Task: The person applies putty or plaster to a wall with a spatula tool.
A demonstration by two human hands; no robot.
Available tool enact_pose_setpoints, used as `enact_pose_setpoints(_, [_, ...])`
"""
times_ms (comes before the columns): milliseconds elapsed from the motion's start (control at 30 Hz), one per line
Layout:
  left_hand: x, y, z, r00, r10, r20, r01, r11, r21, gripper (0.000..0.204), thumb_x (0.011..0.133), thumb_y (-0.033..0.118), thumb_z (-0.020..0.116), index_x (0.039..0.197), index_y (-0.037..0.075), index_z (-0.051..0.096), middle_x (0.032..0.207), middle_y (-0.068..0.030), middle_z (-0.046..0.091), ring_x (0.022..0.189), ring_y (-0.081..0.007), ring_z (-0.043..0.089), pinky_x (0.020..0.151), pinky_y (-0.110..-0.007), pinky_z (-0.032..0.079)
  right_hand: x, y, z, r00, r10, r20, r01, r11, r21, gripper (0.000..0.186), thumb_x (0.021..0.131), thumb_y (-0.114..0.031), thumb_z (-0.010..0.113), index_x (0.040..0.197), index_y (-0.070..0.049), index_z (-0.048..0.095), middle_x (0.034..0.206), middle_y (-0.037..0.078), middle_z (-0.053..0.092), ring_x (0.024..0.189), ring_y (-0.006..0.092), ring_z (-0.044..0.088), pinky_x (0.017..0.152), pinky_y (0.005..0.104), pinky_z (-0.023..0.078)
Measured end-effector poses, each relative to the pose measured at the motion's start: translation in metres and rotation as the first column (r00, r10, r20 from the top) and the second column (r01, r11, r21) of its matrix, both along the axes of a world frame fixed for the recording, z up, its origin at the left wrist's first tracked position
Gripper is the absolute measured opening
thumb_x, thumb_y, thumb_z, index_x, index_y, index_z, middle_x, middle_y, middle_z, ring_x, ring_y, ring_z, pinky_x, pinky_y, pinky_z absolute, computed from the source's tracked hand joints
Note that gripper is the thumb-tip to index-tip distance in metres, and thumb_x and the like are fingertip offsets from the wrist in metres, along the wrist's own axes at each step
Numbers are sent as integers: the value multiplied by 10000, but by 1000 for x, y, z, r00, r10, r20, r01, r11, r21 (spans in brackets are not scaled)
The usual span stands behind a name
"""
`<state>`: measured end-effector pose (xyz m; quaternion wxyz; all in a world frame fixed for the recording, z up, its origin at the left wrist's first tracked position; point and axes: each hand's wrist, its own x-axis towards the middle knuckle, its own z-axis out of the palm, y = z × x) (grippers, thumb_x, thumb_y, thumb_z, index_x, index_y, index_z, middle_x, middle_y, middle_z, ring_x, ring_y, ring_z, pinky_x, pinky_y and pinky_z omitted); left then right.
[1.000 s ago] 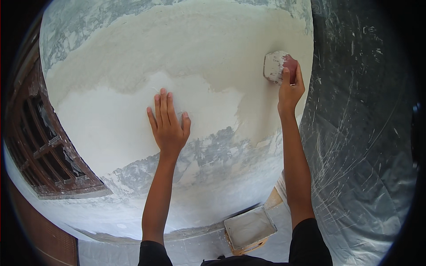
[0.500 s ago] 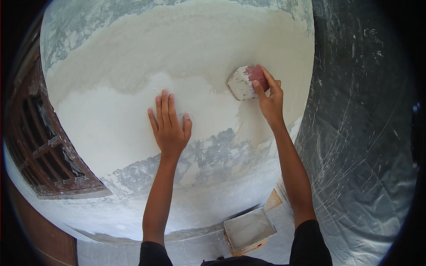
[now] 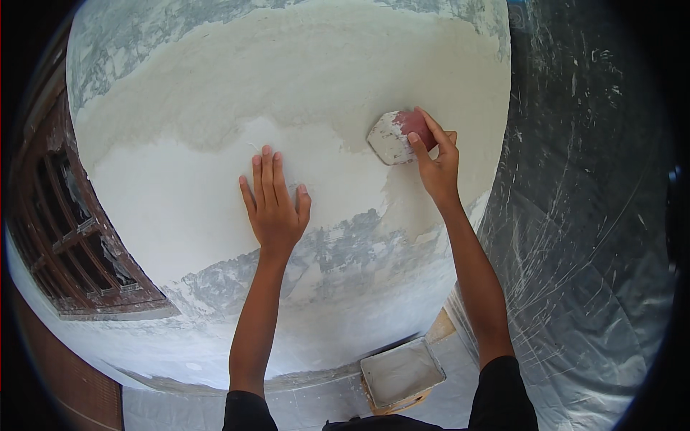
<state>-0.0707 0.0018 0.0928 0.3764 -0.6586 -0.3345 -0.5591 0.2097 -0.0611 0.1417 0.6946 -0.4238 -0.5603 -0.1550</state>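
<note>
- The right hand (image 3: 440, 164) pinches a flat, angular, dull-red spreader smeared with white (image 3: 388, 140), thumb across its red end; the fingers behind are partly hidden.
- The spreader lies up and left of the right palm, its long axis running leftward and slightly down, its white end level with the left fingertips and well apart from them.
- The left hand (image 3: 275, 215) is empty, laid flat with fingers spread on the grey-and-white plastered wall (image 3: 180, 201).
- The right hand is the nearer one to the spreader.
- Below and between both hands sits a rectangular, pale-coated tray (image 3: 413, 393).
</note>
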Motion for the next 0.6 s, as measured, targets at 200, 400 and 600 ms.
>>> enact_pose_setpoints(200, [4,-2,1,1000,-9,-1,9,1000,-2,641,910,224,543,1493,4,393,1586,-141,378,1493,-295,315,1218,-529,166,27,7,14,892,290,-346,-195,939,284,446,958,-207,690,1387,-113,612,983,33,529,941,159,482,971,275,404])
enact_pose_setpoints(400, [0,-2,1,1000,0,-4,0,1000,-6,640,910,224,543,1492,3,393,1583,-142,382,1492,-294,317,1217,-528,167,-3,-1,6,998,-5,-57,7,999,42,468,941,-190,710,1392,-111,607,1001,46,518,946,168,480,960,259,401])
enact_pose_setpoints(600, [3,-1,0,1000,0,-2,0,1000,2,636,909,213,549,1489,1,396,1582,-141,384,1491,-292,320,1216,-526,171,3,-3,25,925,278,-259,-206,940,274,491,946,-214,707,1408,-97,588,1014,52,564,982,151,487,964,283,403])
